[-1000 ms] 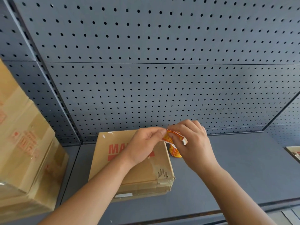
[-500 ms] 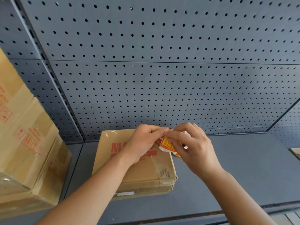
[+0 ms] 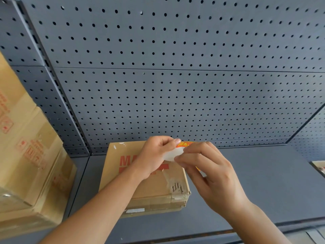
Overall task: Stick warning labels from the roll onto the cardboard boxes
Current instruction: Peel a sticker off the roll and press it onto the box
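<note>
Head view, both hands meeting above the far right corner of the flat brown cardboard box [image 3: 126,175] with red print, which lies on the dark grey shelf [image 3: 263,182].

Left hand [image 3: 154,155] pinches the orange-and-yellow warning label [image 3: 185,144] between thumb and forefinger. Right hand [image 3: 214,175], fingers curled, pinches the white sheet [image 3: 171,154] just below the label. Whether this is liner or the label's own underside, I cannot tell.

Change over the last second: the hands first held a short coloured strip, printed face showing. Now a broad white lobe sits between them, and only the label's upper edge is visible.

Judgement: peel under way, label parting from its backing but not yet free.

Label roll [image 3: 197,168]: plain below the right hand a second ago. Now only an orange sliver shows under the right fingers; probably the roll, unconfirmed.

No orange label visible on the box top; sticking still to do. Stacked tan cartons [image 3: 29,155] at left are well apart from the hands.
</note>
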Action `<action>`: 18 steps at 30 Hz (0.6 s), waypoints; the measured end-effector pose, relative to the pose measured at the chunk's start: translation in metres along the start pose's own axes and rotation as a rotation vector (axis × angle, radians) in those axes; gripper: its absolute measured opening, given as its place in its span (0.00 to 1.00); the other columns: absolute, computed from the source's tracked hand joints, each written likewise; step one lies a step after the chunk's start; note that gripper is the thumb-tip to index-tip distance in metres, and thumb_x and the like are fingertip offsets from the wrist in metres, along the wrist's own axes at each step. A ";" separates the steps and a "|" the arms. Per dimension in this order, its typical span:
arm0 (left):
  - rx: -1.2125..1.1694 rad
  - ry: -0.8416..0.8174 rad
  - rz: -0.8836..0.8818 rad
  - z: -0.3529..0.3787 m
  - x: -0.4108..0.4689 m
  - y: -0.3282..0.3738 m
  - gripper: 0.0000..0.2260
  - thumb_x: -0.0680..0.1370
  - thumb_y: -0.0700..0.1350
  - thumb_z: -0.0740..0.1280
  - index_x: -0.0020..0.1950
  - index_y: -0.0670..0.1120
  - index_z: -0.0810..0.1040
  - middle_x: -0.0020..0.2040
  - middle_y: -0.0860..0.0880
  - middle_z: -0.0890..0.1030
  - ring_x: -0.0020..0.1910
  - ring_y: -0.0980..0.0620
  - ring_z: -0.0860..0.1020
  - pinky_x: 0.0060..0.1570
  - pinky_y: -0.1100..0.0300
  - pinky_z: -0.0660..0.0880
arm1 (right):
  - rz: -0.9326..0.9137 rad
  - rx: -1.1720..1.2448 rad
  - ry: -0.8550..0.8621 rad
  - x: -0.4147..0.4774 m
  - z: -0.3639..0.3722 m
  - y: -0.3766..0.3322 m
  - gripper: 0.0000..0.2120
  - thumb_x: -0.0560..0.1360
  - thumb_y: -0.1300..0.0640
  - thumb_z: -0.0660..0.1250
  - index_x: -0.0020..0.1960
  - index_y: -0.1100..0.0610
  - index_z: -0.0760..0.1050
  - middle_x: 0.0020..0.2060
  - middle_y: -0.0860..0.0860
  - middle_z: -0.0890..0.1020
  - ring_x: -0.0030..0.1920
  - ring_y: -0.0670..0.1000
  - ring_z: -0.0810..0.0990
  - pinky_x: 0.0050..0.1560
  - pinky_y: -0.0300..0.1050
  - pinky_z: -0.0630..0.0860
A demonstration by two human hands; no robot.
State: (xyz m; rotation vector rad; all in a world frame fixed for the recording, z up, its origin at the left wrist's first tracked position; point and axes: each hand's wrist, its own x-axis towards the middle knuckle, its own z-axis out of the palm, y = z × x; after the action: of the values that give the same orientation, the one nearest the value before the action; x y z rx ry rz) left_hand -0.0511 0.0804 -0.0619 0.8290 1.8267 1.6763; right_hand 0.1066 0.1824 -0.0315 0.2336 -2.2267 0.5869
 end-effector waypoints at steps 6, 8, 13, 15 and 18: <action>0.163 -0.029 0.129 0.003 -0.001 -0.004 0.20 0.81 0.56 0.66 0.41 0.40 0.82 0.33 0.43 0.80 0.34 0.53 0.74 0.38 0.56 0.71 | 0.147 0.223 0.059 0.009 -0.026 -0.021 0.08 0.79 0.60 0.67 0.54 0.49 0.82 0.47 0.44 0.81 0.47 0.49 0.81 0.49 0.37 0.75; 0.264 -0.034 0.220 0.006 -0.006 0.000 0.23 0.78 0.63 0.64 0.40 0.44 0.82 0.33 0.48 0.81 0.32 0.57 0.74 0.36 0.58 0.71 | 0.275 0.305 0.070 0.013 -0.031 -0.018 0.11 0.80 0.59 0.69 0.52 0.43 0.82 0.45 0.44 0.83 0.46 0.51 0.82 0.47 0.41 0.77; 0.233 0.029 0.286 0.006 -0.019 0.028 0.19 0.81 0.60 0.62 0.37 0.50 0.80 0.31 0.53 0.79 0.31 0.59 0.75 0.35 0.65 0.70 | 0.580 0.437 0.062 0.023 -0.040 -0.009 0.07 0.74 0.53 0.70 0.48 0.43 0.84 0.41 0.47 0.85 0.43 0.49 0.83 0.45 0.42 0.79; 0.071 -0.006 0.256 0.000 -0.029 0.039 0.21 0.82 0.59 0.63 0.42 0.45 0.83 0.37 0.46 0.82 0.37 0.52 0.79 0.39 0.55 0.75 | 0.617 0.469 0.054 0.026 -0.039 -0.008 0.08 0.74 0.55 0.72 0.48 0.43 0.84 0.40 0.50 0.84 0.42 0.55 0.83 0.46 0.52 0.81; -0.032 -0.041 0.199 -0.008 -0.052 0.050 0.18 0.76 0.60 0.68 0.47 0.45 0.84 0.42 0.40 0.83 0.40 0.47 0.80 0.45 0.40 0.80 | 0.624 0.528 0.027 0.033 -0.031 -0.011 0.12 0.75 0.62 0.73 0.50 0.45 0.83 0.38 0.52 0.83 0.42 0.61 0.80 0.44 0.56 0.79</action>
State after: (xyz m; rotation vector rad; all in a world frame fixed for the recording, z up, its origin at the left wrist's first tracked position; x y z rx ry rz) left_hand -0.0174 0.0390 -0.0124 1.0528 1.7337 1.7904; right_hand 0.1097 0.1882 0.0143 -0.2203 -2.0618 1.5029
